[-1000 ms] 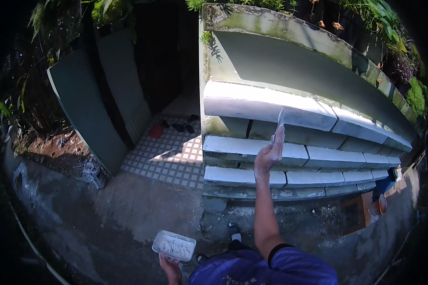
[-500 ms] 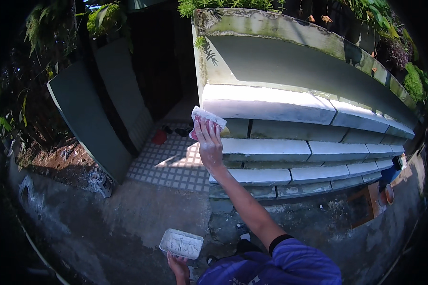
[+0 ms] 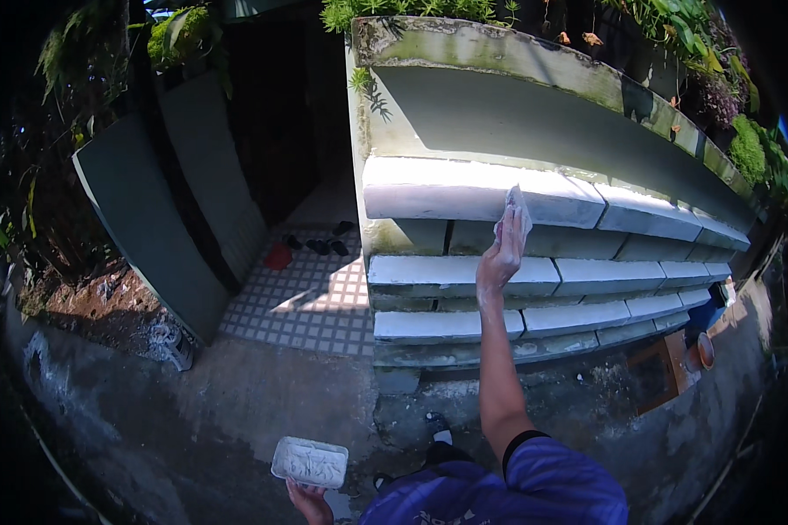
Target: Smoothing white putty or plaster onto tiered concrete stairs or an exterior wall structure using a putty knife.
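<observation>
My right hand (image 3: pixel 502 254) is stretched out to the upper ledge (image 3: pixel 429 197) of the wall, its fingers closed on a flat, paint-smeared sponge (image 3: pixel 515 201). The sponge is edge-on in front of the ledge's white front face; whether it presses there I cannot tell. White smears cover the fingers. Low in the view, my left hand (image 3: pixel 309 500) grips a shallow rectangular plastic tub (image 3: pixel 276 459) by its near side. Thick white paint (image 3: pixel 311 464) coats the inside of the tub.
Two lower white ledges (image 3: pixel 464 273) run below the upper one. A tiled entrance floor (image 3: pixel 315 324) with several shoes (image 3: pixel 320 247) lies to the left, beside a grey panel (image 3: pixel 149 219). A wooden frame (image 3: pixel 652 381) and a clay pot (image 3: pixel 705 350) stand at right.
My right hand has swung right with the sponge, from the left end of the upper ledge to farther along its front face. The tub has shifted slightly left and down.
</observation>
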